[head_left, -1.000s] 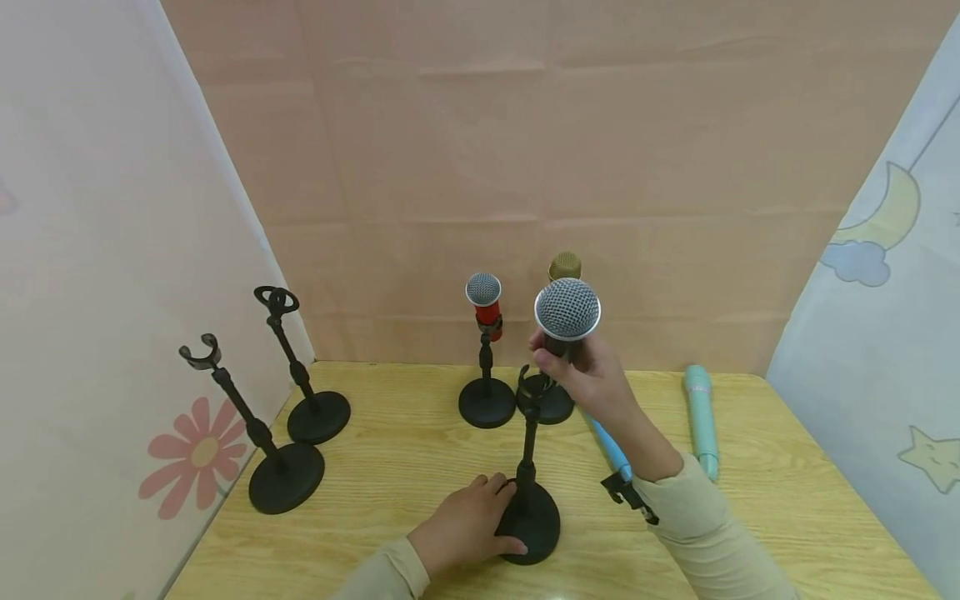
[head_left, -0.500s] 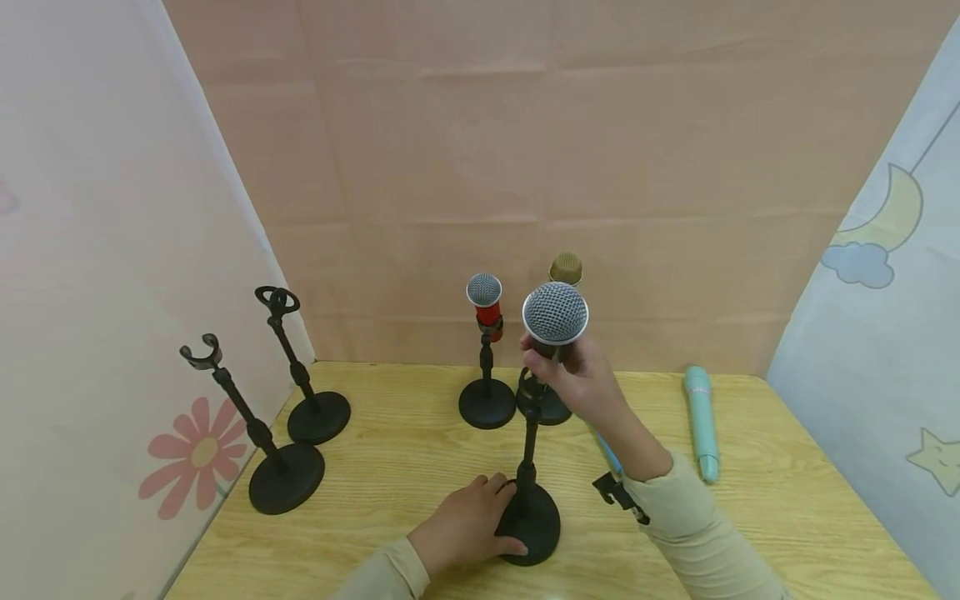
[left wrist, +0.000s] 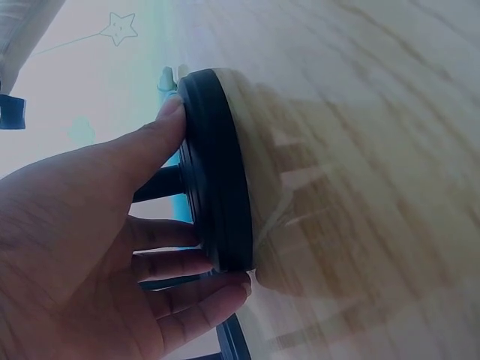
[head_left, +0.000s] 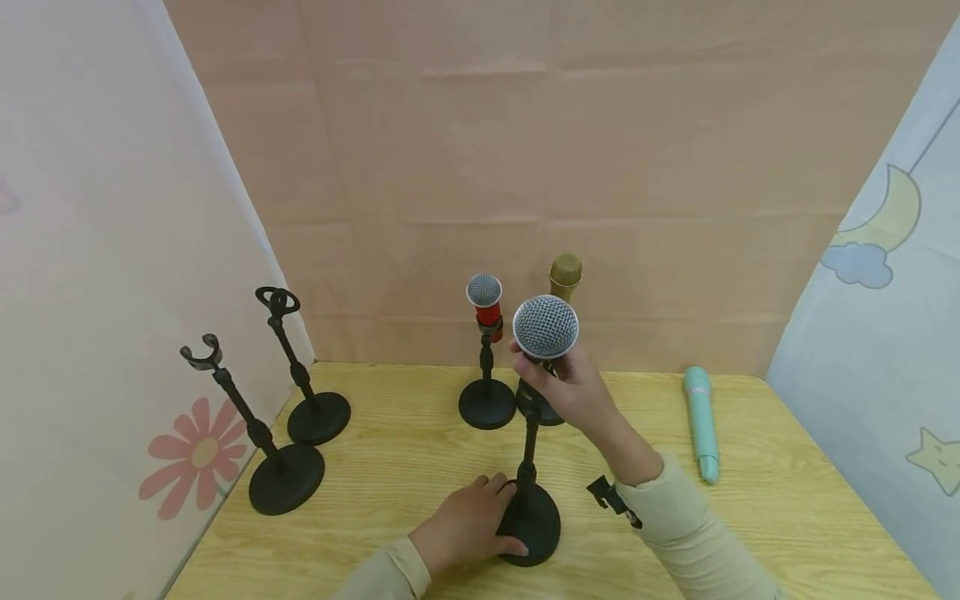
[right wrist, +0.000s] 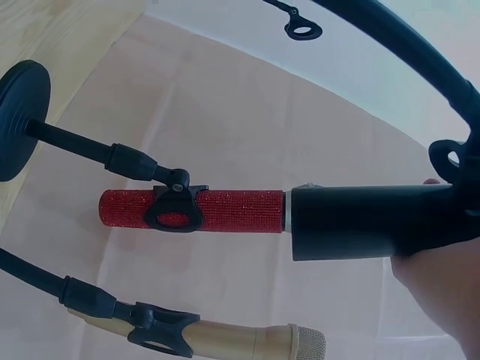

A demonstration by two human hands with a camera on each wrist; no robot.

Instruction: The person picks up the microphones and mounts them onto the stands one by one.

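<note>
My right hand (head_left: 573, 387) grips a black microphone (head_left: 546, 327) with a silver mesh head, held upright at the top of the nearest black microphone stand (head_left: 531, 525). In the right wrist view its black handle (right wrist: 352, 221) lies against the stand's clip (right wrist: 454, 161); whether it sits inside the clip I cannot tell. My left hand (head_left: 465, 521) holds the stand's round base on the table. The left wrist view shows the thumb and fingers around opposite sides of that base (left wrist: 217, 172).
Behind stand a red microphone (head_left: 487, 312) and a gold microphone (head_left: 565, 273), both clipped in stands. Two stands with bare clips, one nearer (head_left: 287, 477) and one farther (head_left: 318, 417), are at left. A mint-green microphone (head_left: 702, 425) lies on the table (head_left: 787, 500) at right.
My right hand has brought the black microphone leftward and down onto the top of the near stand. The blue microphone has gone out of sight behind the right arm. My left hand stays put.
</note>
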